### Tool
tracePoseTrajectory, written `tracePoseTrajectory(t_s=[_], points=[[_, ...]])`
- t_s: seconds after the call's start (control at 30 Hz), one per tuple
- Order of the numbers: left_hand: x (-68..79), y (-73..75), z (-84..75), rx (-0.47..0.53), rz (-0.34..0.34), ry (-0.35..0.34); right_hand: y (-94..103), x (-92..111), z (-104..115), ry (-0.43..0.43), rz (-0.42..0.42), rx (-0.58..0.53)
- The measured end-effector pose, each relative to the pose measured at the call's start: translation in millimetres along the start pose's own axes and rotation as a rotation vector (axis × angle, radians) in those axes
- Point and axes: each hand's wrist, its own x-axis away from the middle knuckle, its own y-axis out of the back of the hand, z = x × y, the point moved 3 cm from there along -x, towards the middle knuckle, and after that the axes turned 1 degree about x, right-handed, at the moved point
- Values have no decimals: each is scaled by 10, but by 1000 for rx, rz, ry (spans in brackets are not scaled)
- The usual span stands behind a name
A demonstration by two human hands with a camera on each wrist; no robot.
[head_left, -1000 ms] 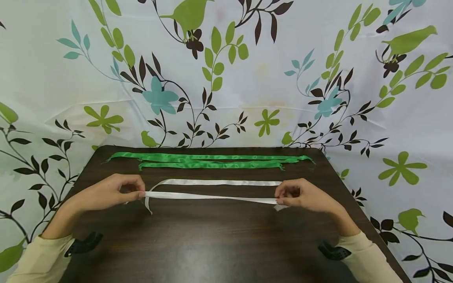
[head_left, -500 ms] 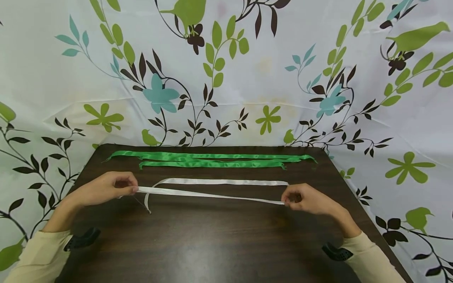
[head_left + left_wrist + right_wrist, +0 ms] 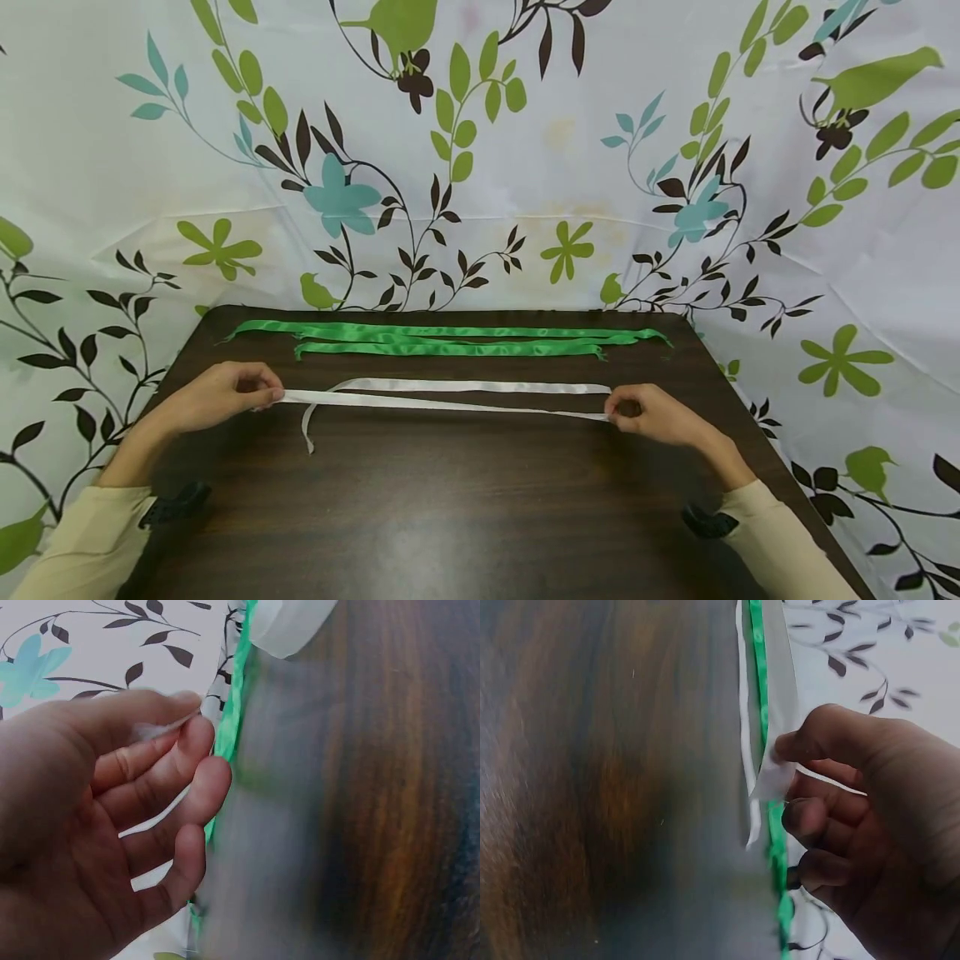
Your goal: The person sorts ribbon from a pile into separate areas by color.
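Note:
A white ribbon is stretched nearly straight between both hands, over the dark table. My left hand pinches its left end between thumb and fingertips; in the left wrist view a frayed bit of it shows at the thumb of that hand. At the other end my right hand pinches the ribbon, and the right wrist view shows a short tail of the ribbon below the thumb. Just behind lies a second white ribbon on the table, its left end curling forward under the held one.
Several green ribbons lie side by side along the back of the dark wooden table. Behind the table hangs a white cloth printed with leaves, flowers and birds.
Both hands have moved apart, the left one further left and the right one slightly right. The held ribbon has shifted back toward the second white ribbon and is pulled longer.

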Motion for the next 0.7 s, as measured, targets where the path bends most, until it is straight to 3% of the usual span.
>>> tracePoseTrajectory(t_s=[0.17, 0.33, 0.7], points=[[-24, -33, 88, -21, 6, 40, 3, -50, -247, -74, -29, -105], [-13, -29, 146, -50, 8, 78, -44, -70, -439, -88, -70, -173], [-5, -22, 183, -85, 19, 88, -44, -134, -477, -149, -158, -123]])
